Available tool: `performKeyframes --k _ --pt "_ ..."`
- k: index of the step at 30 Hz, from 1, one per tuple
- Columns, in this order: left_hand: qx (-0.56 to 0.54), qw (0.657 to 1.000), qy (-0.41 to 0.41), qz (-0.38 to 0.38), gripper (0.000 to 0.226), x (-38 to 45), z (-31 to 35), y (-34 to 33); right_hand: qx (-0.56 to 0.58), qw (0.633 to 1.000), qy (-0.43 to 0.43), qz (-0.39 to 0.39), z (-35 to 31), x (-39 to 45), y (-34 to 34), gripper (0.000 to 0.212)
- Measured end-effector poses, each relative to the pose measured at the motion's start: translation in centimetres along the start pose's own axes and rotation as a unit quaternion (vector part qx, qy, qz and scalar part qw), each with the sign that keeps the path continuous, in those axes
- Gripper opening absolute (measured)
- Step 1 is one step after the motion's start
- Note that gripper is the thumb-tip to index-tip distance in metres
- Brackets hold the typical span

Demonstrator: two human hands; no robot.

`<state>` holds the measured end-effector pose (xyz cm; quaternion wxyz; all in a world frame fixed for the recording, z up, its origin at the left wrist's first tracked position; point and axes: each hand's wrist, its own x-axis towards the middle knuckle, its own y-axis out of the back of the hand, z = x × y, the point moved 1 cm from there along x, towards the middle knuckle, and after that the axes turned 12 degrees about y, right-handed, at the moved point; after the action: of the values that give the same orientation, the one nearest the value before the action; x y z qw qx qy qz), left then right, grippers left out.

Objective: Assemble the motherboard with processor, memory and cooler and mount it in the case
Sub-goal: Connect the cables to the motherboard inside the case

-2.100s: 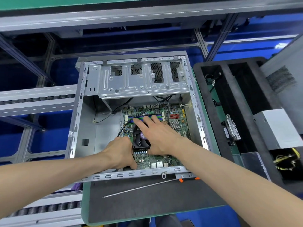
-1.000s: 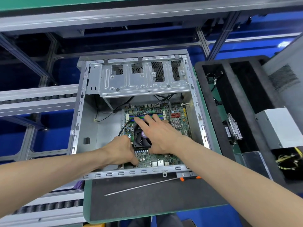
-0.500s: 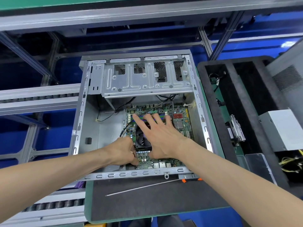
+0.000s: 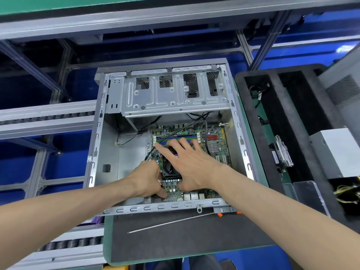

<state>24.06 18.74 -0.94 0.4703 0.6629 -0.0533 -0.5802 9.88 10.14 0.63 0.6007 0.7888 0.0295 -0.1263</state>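
Two bare hands reach into the open metal case (image 4: 97, 145) lying on its side on a dark mat (image 4: 175, 236). Inside it, toward the right, lies the green motherboard (image 4: 216, 141). The left hand (image 4: 148, 180) grips the board's near left edge with curled fingers. The right hand (image 4: 189, 166) lies flat, fingers spread, over the black cooler (image 4: 169, 168) at the board's middle. A thin metal rod (image 4: 169, 223) rests on the mat in front. A black foam tray (image 4: 288, 133) sits right of the case.

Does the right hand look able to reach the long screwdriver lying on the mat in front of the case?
Probably yes. The screwdriver lies bare on the black mat, just outside the case wall. The right hand rests spread on the cooler, holding nothing, so it only needs drawing back over the wall.
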Motion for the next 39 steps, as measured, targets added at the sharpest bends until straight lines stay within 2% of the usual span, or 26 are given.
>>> performKeyframes --k 8,11,13,16,20,22,23,27,33,39 --pt "0.019 1.0 0.007 0.015 0.058 0.2 0.0 0.0 0.005 1.0 -0.001 -0.009 -0.1 0.1 0.1 0.124" --pt "-0.01 1.0 0.018 -0.015 0.05 0.1 -0.2 0.2 -0.002 1.0 0.004 0.001 -0.3 0.0 0.4 0.123" --pt "-0.041 0.998 0.024 -0.038 0.042 0.1 -0.8 0.4 -0.025 0.999 0.014 0.035 -0.6 -0.1 0.8 0.118" --pt "-0.108 0.993 0.029 -0.045 0.017 -0.1 -1.6 0.7 -0.039 0.996 0.025 0.08 -1.0 -0.2 1.8 0.097" --pt "-0.143 0.988 0.031 -0.052 0.009 -0.5 -1.8 0.7 -0.017 0.992 0.079 0.098 -1.7 -0.6 2.9 0.035" --pt "-0.142 0.988 0.027 -0.057 0.009 -0.4 -1.8 0.7 0.017 0.993 0.11 0.04 -2.2 -1.0 2.9 0.014" --pt "-0.137 0.989 0.027 -0.057 0.008 -0.3 -1.8 0.7 0.018 0.993 0.114 0.001 -2.4 -1.0 2.8 0.011" --pt "-0.102 0.993 0.017 -0.059 0.013 0.1 -1.4 1.1 0.036 0.99 0.103 -0.088 -2.8 -0.6 2.1 0.017" --pt "-0.077 0.995 0.012 -0.061 0.014 0.6 -1.5 0.9 0.07 0.966 0.1 -0.227 -2.1 -0.5 1.3 0.03" --pt "-0.031 0.998 0.012 -0.052 0.031 1.0 -0.7 0.8 0.017 0.947 0.166 -0.276 -2.5 0.0 1.3 0.041"
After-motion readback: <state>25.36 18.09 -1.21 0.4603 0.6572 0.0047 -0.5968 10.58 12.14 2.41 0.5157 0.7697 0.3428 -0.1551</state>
